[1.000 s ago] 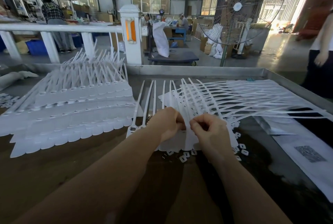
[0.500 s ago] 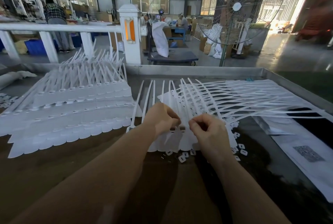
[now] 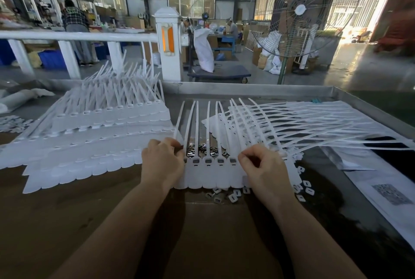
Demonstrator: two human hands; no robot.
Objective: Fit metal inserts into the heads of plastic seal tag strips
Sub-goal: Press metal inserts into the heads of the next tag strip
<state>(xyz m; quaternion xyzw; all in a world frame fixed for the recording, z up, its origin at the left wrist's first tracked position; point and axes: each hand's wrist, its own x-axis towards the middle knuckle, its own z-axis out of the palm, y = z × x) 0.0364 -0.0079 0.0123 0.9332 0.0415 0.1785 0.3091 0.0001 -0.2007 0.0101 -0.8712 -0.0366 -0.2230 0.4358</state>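
Factory floor behind: windows, a pedestal fan [image 3: 301, 10], a white railing [image 3: 76, 36], a flat trolley [image 3: 221, 74] carrying a white sack [image 3: 203, 52], and people at distant benches. Foreground is a metal-rimmed work table [image 3: 258, 92] with a brown sheet over its near part.

On the table's left lies a large stepped stack of white seal tag strips [image 3: 89, 135], tails pointing away and upward. To the right, a loose fan of strips [image 3: 303, 126] spreads toward the far right corner, over printed paper [image 3: 390, 195].

Both forearms reach in from the bottom edge, bare, palms down. Between the hands sits a connected row of strips [image 3: 213, 173], rounded tag ends toward the person, tails running away; five rectangular head sockets are visible in a line.

The left hand [image 3: 162, 164] rests at the row's left end, fingers curled, fingertips pinching at the leftmost head; what exactly lies between them cannot be told. The right hand [image 3: 263, 166] rests on the row's right end, fingers curled with thumb against forefinger, apparently pinching a small item that is hidden.

Loose metal inserts [image 3: 202, 149] lie behind the heads between the tails. Small white caps [image 3: 306, 188] are scattered at the row's near edge and to its right.
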